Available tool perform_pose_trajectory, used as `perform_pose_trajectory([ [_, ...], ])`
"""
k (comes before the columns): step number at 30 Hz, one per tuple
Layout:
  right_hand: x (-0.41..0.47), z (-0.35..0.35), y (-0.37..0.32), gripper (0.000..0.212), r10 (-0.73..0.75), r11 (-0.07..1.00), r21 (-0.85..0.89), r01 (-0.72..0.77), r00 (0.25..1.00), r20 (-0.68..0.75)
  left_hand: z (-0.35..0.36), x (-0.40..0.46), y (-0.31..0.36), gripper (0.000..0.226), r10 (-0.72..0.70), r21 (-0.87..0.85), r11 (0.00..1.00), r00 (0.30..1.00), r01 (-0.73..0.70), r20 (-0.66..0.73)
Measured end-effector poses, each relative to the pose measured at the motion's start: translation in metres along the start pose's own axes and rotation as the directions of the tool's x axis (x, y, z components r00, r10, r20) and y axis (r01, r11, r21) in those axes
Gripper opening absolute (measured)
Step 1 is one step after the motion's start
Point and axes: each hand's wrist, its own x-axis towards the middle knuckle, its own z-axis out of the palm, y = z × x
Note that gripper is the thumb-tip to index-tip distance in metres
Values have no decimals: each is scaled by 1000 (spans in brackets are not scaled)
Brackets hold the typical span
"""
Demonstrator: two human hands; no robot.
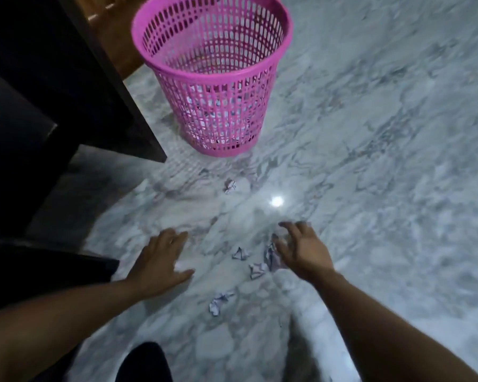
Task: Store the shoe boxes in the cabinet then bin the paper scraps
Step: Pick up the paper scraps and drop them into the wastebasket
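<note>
Step in hand: binning the paper scraps, judging by the layout; no shoe boxes are in view.
Landmark: pink basket [213, 75], upright on the marble floor [370, 161], just beside the dark cabinet [66, 86]; white paper shows through its mesh near the bottom.
Scraps: one crumpled scrap [230, 186] lies near the basket's base on the person's side; three more [240, 253] [257, 269] [271, 255] lie in a cluster farther from the basket, between the hands; the last scrap [219, 301] is farthest from it.
Right hand [301, 252]: fingers spread and slightly bent, holding nothing, poised over the cluster's edge; contact with paper cannot be confirmed through blur.
Left hand [160, 260]: flat, fingers straight and pointed toward the basket, holding nothing, low over bare floor.
Recommended method: gather the cluster with both hands into one pile, close the fingers fully round it, carry it over the basket rim before letting go.
Risk: light scraps may slip between loose fingers.
</note>
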Motion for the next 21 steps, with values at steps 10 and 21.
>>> perform_pose_trajectory([
  [10,-3,46,-37,33,-114,972,-168,165,954,279,30,15,36,9,108,-264,957,993,-118,-52],
  [21,18,40,-40,6,-6,999,36,3,995,100,55,-24,82,47,465,227,847,877,-481,122],
])
